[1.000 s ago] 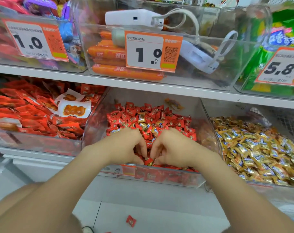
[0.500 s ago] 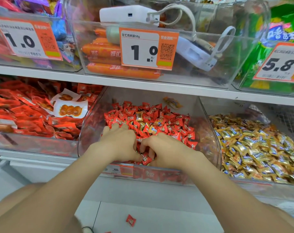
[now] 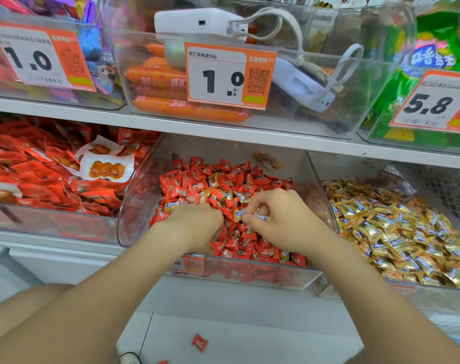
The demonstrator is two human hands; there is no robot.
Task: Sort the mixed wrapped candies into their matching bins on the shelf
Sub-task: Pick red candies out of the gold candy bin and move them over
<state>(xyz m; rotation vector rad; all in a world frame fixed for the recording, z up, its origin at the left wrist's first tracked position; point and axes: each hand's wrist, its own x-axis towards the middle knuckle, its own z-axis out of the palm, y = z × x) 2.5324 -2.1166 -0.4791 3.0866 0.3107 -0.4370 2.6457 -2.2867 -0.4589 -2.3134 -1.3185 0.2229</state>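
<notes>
The clear middle bin (image 3: 134,206) on the lower shelf holds red wrapped candies (image 3: 197,177) with several gold ones mixed among them. My right hand (image 3: 278,222) is inside this bin and pinches a gold wrapped candy (image 3: 240,214) between thumb and fingers. My left hand (image 3: 194,227) lies beside it with its fingers curled down into the red candies; what they hold is hidden. The clear bin (image 3: 328,214) to the right is full of gold wrapped candies (image 3: 397,229).
The left bin (image 3: 53,224) holds red snack packets. The shelf above carries clear bins with sausages (image 3: 158,77), white devices with cords (image 3: 197,22) and green packs (image 3: 433,56), fronted by price tags (image 3: 229,74). A red candy (image 3: 199,342) lies on the floor.
Both hands have moved deeper into the middle bin. My right hand has lifted a gold candy out of the red pile and now pinches it.
</notes>
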